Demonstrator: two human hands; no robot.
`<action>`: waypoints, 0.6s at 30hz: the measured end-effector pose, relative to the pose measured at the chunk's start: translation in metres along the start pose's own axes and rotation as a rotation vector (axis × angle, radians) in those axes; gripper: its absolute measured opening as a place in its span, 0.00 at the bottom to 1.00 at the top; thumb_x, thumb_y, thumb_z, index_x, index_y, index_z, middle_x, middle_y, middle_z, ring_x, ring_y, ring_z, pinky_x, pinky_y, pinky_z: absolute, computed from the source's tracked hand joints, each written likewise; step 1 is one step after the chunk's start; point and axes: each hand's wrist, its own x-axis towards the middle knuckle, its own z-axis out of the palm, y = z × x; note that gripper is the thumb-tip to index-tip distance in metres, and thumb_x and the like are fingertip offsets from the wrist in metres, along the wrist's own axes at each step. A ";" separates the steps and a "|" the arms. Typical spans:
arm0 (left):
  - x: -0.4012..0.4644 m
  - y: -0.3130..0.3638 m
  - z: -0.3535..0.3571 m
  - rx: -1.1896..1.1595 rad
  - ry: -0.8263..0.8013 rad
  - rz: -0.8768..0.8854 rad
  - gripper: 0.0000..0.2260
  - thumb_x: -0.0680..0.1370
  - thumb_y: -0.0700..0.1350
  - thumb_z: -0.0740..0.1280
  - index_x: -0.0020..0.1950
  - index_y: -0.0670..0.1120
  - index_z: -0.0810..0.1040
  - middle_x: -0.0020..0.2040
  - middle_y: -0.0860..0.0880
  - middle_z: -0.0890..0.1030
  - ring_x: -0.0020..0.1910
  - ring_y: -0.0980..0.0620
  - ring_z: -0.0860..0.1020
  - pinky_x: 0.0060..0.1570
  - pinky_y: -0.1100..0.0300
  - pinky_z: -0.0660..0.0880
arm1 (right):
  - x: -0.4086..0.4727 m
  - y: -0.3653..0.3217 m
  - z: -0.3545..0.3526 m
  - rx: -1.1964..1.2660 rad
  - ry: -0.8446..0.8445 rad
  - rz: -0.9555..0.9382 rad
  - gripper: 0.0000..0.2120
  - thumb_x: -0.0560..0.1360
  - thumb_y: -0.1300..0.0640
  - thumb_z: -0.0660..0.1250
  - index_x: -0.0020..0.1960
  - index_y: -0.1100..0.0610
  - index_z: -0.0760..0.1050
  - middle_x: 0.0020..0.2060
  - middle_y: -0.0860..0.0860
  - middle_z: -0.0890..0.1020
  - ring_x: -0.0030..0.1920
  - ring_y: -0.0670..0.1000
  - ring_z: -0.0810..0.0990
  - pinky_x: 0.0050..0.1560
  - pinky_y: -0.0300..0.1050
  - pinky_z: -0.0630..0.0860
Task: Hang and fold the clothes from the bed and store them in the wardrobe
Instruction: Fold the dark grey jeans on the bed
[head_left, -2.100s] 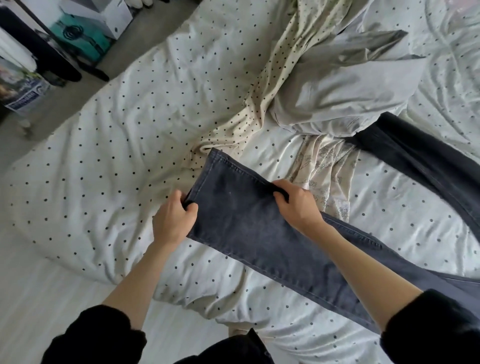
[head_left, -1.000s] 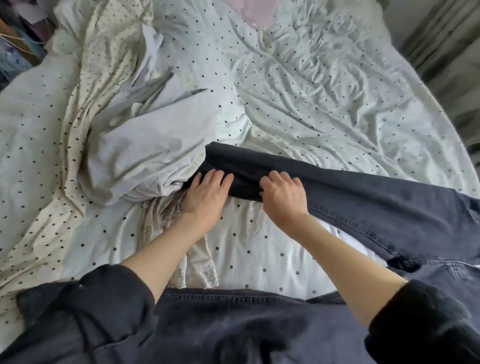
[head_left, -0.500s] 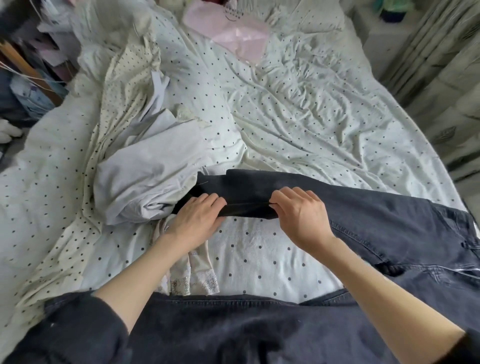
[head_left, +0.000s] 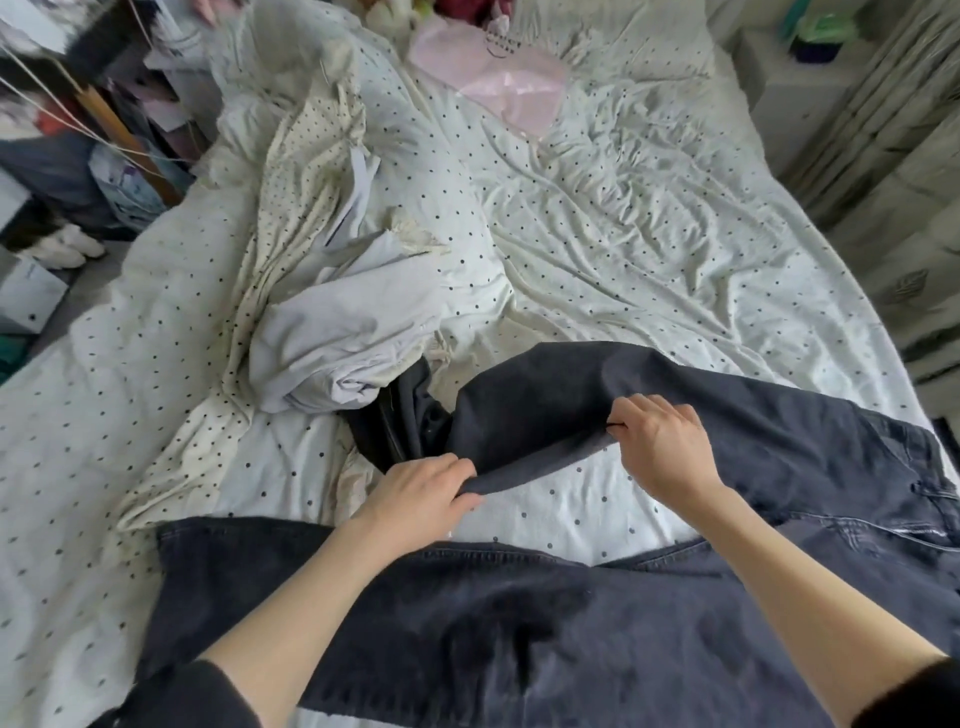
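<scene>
Change: since half a second ago, both hands have lifted the near edge of the upper trouser leg off the sheet and drawn it toward the lower edge of the frame; that leg now bunches into a raised fold.
Left edge: a cluttered floor area with a white box (head_left: 31, 301) at mid left; what it holds cannot be seen.
Bed: a white dotted sheet (head_left: 649, 249) covers most of the frame, creased all over.
Centre left: a crumpled pale grey garment (head_left: 353, 322) lies on the sheet, touching the dark cuff end of the jeans.
Left hand (head_left: 415, 493): at lower centre, fingers curled and thumb pinched on the leg's folded edge.
Jeans (head_left: 779, 447): dark grey denim, spread across the lower and right parts of the frame; one leg lies flat along the bottom under both forearms, the other runs above it from centre to right, with sheet showing between them; waistband and stitched pocket at far right.
Right hand (head_left: 662, 447): at centre right, fingers curled under, gripping the same leg's edge.
Top centre: a pale pink garment (head_left: 514, 83) lies on the sheet, well apart from the jeans.
</scene>
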 end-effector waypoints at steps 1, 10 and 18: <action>-0.006 0.002 0.004 0.012 -0.002 -0.015 0.14 0.81 0.55 0.56 0.58 0.47 0.71 0.51 0.52 0.75 0.49 0.52 0.76 0.40 0.62 0.63 | -0.005 -0.003 0.005 -0.030 -0.058 -0.012 0.08 0.79 0.59 0.56 0.50 0.54 0.74 0.45 0.47 0.77 0.51 0.50 0.75 0.50 0.44 0.62; -0.040 0.025 -0.011 0.000 0.324 0.193 0.10 0.71 0.47 0.75 0.42 0.42 0.79 0.34 0.49 0.78 0.28 0.50 0.77 0.25 0.60 0.72 | -0.037 -0.076 0.009 0.059 0.174 -0.481 0.18 0.57 0.60 0.80 0.46 0.53 0.84 0.47 0.51 0.84 0.49 0.54 0.83 0.54 0.62 0.75; -0.079 -0.027 -0.012 0.113 0.013 -0.066 0.09 0.77 0.47 0.67 0.55 0.48 0.75 0.50 0.54 0.76 0.52 0.54 0.75 0.53 0.59 0.66 | -0.052 -0.064 0.002 0.161 0.164 -0.472 0.19 0.48 0.70 0.78 0.37 0.56 0.84 0.35 0.48 0.84 0.36 0.51 0.83 0.39 0.46 0.78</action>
